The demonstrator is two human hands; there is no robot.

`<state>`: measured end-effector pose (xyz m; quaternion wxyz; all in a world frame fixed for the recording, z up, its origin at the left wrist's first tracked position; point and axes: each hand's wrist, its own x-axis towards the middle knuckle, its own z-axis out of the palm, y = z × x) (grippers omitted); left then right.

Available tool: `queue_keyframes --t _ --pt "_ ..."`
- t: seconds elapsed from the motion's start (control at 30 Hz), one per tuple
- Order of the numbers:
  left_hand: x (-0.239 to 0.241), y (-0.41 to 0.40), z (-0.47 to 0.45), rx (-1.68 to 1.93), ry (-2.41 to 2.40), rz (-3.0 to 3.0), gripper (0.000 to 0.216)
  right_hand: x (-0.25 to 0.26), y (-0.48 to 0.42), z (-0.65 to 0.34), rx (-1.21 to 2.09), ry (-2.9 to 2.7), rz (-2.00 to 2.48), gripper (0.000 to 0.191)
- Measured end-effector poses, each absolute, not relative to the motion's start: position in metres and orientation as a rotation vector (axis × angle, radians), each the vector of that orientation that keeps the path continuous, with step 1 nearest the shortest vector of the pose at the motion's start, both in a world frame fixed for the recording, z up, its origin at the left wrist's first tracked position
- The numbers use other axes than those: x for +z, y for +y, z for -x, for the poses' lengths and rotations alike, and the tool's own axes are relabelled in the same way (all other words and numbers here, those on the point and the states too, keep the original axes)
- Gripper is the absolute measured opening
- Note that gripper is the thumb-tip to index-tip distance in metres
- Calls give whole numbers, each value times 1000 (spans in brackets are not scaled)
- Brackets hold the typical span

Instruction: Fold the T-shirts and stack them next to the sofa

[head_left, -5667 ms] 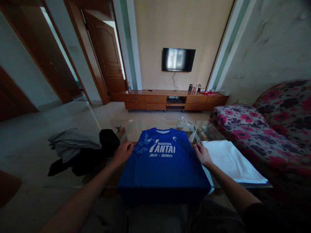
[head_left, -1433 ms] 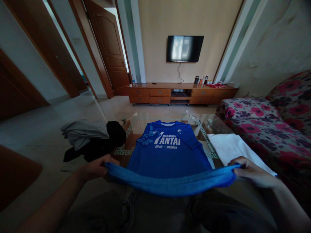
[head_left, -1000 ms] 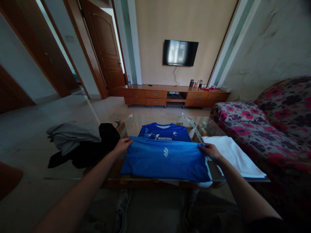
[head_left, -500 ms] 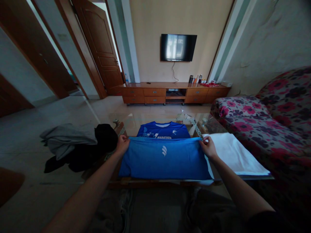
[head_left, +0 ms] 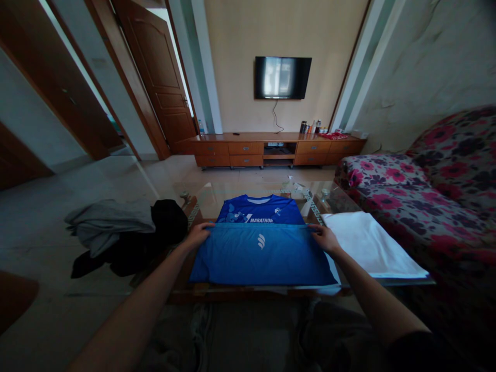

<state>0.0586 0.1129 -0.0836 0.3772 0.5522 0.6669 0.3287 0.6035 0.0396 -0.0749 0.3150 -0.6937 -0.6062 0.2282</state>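
Blue shirt (head_left: 248,258), earlier spread out, now folded

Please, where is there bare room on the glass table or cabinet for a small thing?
On the glass table, a patch left of the blue shirt, beyond the left hand. On the cabinet, the stretch between the small dark object and the hanging cable. Crowded: the narrow gap between shirt and white cloth, at the right hand.
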Motion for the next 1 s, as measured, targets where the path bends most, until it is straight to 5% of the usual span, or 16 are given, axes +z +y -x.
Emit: queue_keyframes --t 0.37,0.5,0.7,1.0 --pt "-82 103 -53 926 1801 -1332 49 -75 35 -606 596 -1534 1977 63" --pt "-75 87 -45 841 1814 -1315 44 -73 25 -619 593 -1605 2110 50" --pt "-64 47 -19 509 1688 -1391 49 -67 -12 -634 994 -1716 2253 34" --pt "-57 8 8 -80 1411 -1436 69 -32 -46 -629 1523 -1850 2377 42"
